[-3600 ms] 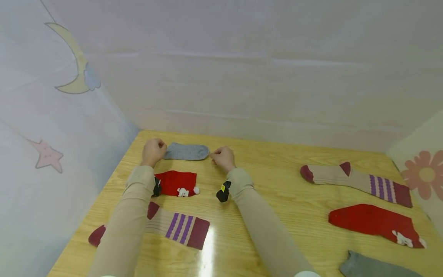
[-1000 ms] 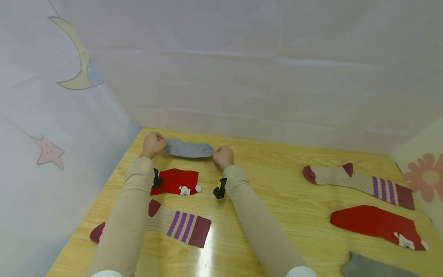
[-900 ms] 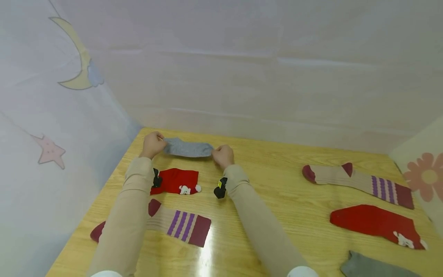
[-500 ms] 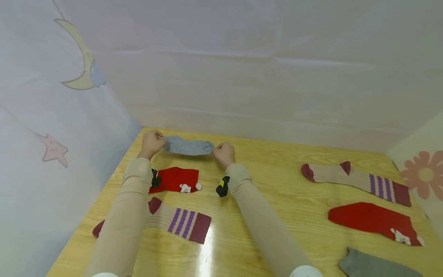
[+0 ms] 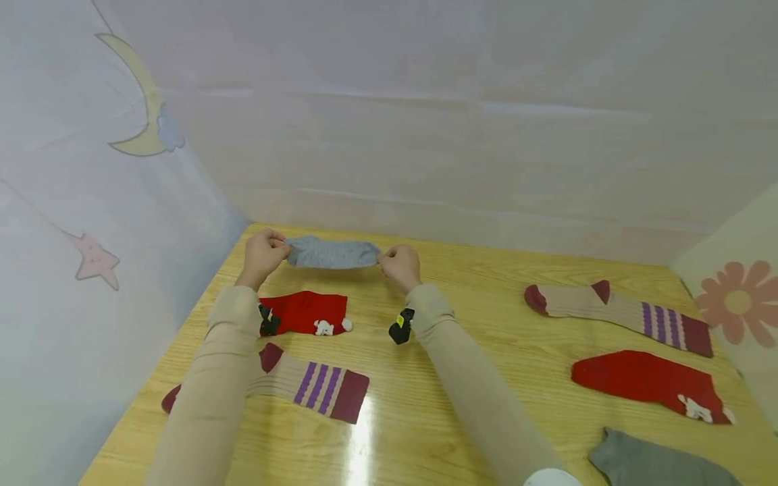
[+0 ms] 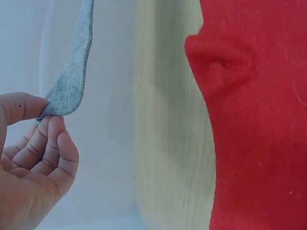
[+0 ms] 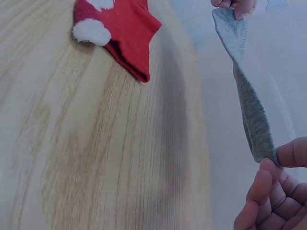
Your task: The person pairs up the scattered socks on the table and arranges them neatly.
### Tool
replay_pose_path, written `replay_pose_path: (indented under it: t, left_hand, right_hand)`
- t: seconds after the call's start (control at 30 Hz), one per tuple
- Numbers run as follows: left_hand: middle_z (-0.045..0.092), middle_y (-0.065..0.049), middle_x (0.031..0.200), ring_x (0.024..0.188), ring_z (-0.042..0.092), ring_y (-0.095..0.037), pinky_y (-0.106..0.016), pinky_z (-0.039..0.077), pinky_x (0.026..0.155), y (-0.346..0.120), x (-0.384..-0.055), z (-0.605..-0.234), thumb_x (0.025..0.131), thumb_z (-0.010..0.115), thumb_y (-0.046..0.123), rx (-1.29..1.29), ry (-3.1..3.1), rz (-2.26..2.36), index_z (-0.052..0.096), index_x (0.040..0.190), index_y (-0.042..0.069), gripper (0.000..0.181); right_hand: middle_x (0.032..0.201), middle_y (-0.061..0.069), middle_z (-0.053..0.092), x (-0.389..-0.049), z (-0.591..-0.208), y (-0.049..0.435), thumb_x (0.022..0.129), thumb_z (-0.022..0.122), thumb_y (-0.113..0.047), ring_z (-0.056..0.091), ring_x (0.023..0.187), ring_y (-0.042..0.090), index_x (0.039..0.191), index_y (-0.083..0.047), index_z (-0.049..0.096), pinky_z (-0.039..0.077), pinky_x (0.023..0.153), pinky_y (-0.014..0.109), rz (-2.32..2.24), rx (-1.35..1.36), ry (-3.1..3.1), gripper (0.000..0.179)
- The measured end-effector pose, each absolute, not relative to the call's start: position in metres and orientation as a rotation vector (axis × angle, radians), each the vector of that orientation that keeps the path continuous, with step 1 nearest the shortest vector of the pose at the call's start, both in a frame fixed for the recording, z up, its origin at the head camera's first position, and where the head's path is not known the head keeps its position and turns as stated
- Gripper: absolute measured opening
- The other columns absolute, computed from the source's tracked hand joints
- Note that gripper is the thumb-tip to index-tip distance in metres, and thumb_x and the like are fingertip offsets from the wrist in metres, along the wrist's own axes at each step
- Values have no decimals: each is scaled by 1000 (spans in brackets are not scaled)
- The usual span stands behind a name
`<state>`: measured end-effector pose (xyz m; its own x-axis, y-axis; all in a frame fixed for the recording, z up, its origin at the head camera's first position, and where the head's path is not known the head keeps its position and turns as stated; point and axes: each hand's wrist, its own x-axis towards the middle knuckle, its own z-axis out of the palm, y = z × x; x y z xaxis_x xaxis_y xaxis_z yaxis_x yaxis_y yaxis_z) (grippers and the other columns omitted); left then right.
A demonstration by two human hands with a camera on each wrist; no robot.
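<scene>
There, far left, the left hand (image 5: 264, 255) and right hand (image 5: 402, 266) pinch a grey sock (image 5: 333, 255) by its ends, up off the table (image 5: 480, 310), beyond a red sock (image 5: 304, 309)!

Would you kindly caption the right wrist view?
Left hand and right hand pinch a grey sock at opposite ends, a red sock nearby.

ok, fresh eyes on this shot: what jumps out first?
The light grey sock, held up near the back left corner of the table, left fingers pinching one end, right fingers the other. Then bright red: the left red sock just on its near side, the right red sock at the table's right.
</scene>
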<state>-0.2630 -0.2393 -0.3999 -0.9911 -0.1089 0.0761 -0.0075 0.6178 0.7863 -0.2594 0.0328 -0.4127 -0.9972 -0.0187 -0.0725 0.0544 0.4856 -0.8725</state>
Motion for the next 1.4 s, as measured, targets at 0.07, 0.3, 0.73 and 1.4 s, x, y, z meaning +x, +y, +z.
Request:
replay_pose_path:
  t: [0.07,0.3,0.73,1.4]
  left_hand:
    - [60,-16,80,66,53,-25,-33,44,59,-238,-262,-399,83,56,9,94,-2703,-1341,55,103,-4,24]
    - [61,-14,78,68,55,-30,-32,44,58,-234,-262,-397,84,56,10,82,-2686,-1371,55,104,-3,24]
    - [61,-10,73,63,53,-18,-29,43,57,-222,-256,-391,80,58,6,40,-2642,-1341,57,100,-3,22]
    - [60,-4,71,65,52,-14,-25,44,59,-203,-243,-387,81,60,4,-25,-2574,-1505,56,99,-2,19]
  right_hand:
    - [81,21,65,-259,-411,35,89,55,-16,62,75,35,77,0,67,48,66,35,-1568,25,2643,23]
    - [67,9,62,-259,-407,44,87,57,-15,62,75,36,73,-2,66,50,61,33,-1585,11,2644,21]
    - [64,12,61,-254,-399,62,86,56,-16,61,71,36,62,-6,60,45,56,31,-1481,-49,2709,27]
    - [65,13,62,-244,-393,89,84,55,-14,58,60,27,64,-6,62,45,54,31,-1474,-133,2764,23]
